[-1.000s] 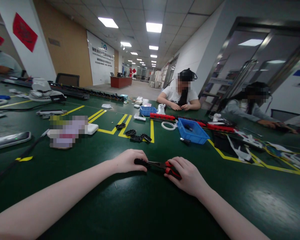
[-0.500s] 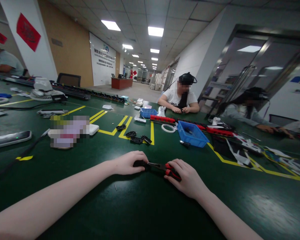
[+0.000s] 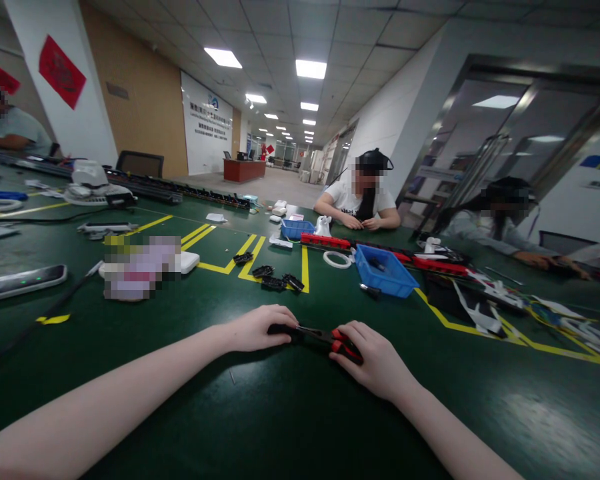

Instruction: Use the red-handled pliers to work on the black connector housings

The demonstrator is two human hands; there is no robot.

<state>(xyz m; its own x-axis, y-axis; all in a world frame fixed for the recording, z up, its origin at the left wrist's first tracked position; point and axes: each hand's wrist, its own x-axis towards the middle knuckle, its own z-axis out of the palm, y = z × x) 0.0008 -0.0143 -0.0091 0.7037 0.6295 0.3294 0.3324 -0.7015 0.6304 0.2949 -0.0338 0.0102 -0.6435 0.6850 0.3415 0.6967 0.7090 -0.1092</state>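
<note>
Pliers [image 3: 322, 334] with red and black handles lie in the grip of my right hand [image 3: 367, 353], fingers wrapped round the handles. Their jaws point left and reach a small black part [image 3: 282, 329], pinched by my left hand [image 3: 263, 328]. Fingers hide much of that part, so its exact kind is unclear. Both hands are low over the green table [image 3: 300, 427]. A thin metal pin [image 3: 233, 377] lies on the tabletop below my left wrist. Beyond my hands sit several black ribbed parts [image 3: 275, 281] in a loose group.
A blue bin [image 3: 386, 270] with a dark item inside stands ahead to the right, a white ring [image 3: 337, 259] beside it. Left are a phone-like device [image 3: 24, 283] and a black cable [image 3: 63, 303]. Across the table a person [image 3: 363, 200] sits working.
My hands, the pliers and the black part hold nearly the same pose. The whole view has shifted slightly downward.
</note>
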